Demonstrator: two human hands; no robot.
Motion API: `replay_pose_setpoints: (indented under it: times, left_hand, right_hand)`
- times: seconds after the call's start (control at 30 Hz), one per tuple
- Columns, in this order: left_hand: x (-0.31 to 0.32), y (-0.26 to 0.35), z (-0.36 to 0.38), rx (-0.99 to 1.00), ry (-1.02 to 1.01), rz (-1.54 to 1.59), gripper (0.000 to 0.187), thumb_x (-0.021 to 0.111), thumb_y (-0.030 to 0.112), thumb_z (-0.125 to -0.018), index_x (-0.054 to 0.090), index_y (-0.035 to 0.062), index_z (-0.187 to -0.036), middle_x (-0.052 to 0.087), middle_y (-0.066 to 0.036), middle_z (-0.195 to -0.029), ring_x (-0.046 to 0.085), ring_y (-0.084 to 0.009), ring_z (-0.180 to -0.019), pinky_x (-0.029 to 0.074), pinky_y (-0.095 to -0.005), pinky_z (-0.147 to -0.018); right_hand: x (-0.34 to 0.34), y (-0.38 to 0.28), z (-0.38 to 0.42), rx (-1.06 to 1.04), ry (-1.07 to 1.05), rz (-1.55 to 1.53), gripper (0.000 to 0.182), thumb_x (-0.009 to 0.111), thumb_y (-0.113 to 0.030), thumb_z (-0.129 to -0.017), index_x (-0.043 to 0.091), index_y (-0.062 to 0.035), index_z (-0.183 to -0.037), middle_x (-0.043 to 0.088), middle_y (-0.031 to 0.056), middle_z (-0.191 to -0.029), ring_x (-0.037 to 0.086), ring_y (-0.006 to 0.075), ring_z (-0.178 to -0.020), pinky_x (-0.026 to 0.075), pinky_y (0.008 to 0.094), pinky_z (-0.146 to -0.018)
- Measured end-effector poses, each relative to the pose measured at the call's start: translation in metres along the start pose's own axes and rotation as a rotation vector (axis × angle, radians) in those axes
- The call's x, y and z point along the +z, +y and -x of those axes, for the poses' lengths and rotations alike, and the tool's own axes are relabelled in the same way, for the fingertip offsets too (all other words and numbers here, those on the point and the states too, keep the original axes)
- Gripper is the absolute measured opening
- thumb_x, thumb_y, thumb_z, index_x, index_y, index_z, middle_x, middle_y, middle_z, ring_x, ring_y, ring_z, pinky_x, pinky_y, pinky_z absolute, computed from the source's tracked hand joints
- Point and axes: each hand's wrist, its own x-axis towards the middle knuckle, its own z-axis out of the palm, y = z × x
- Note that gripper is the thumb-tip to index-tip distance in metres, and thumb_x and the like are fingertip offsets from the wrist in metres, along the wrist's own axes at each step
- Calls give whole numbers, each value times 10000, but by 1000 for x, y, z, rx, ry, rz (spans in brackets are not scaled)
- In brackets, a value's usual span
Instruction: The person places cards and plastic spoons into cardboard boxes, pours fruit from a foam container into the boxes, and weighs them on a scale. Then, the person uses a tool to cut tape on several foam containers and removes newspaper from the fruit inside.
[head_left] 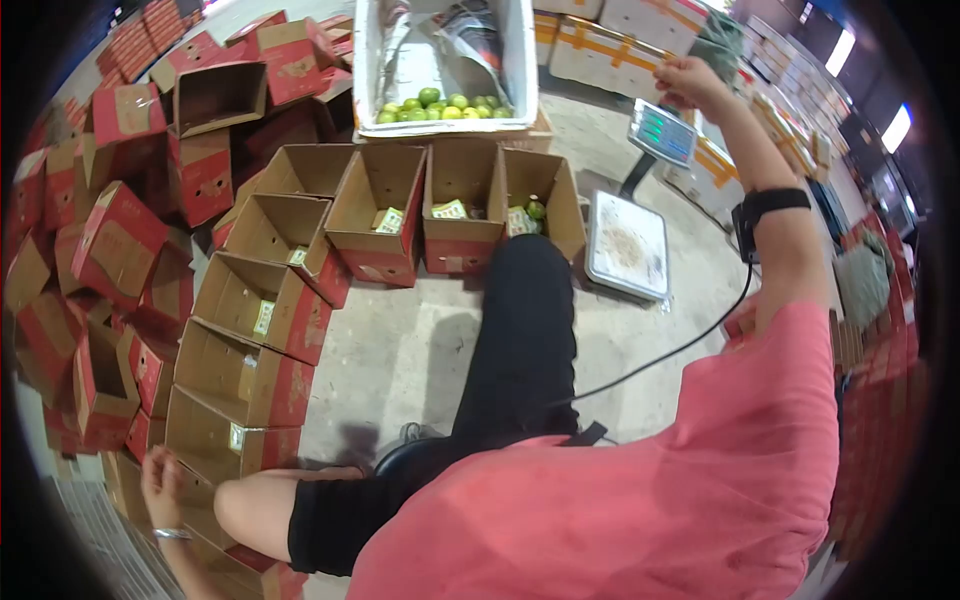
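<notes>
I'm watching a seated person stretching both arms wide, with the white foam box (445, 128) sitting ahead. Green fruit (430, 97) is lying inside that box, at its near end. The right hand (692, 84) is hovering to the right of the foam box, just beyond the scale's display (662, 133). Its fingers are curling inward; I cannot tell whether they are pinching anything. The scale's platform (628, 245) is lying nearer the person, to the right of the foam box.

The left hand (160, 485) is hanging far to the near left of the foam box, by the end of the curved row of open cartons (465, 235). Its fingers are bending loosely, with nothing visible in them, though I cannot tell whether they are fully released. The red cartons (118, 240) are piling up left of the foam box.

For a tidy reach, I'd be keeping the right forearm above the display and the black cable (690, 345) slack, and the left wrist clear of the carton edges.
</notes>
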Motion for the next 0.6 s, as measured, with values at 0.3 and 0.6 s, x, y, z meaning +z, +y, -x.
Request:
replay_pose_setpoints:
  times: [0.3,0.6]
  left_hand:
    - [218,-89,67,-602,-51,281,239,567,119,-852,541,44,-1078,613,-36,-922,565,-135,-802,472,-274,-703]
    - [333,-52,-103,-514,-323,232,266,570,126,-852,533,31,-1098,611,-50,-955,568,-147,-842,475,-282,-723]
  right_hand:
    - [100,60,-44,20,-269,33,247,570,-249,-844,605,-25,-940,615,76,-791,636,163,-633,456,256,-478]
    - [168,62,-83,-28,-293,188,189,560,-174,-834,625,-30,-936,639,87,-786,631,154,-616,496,290,-571]
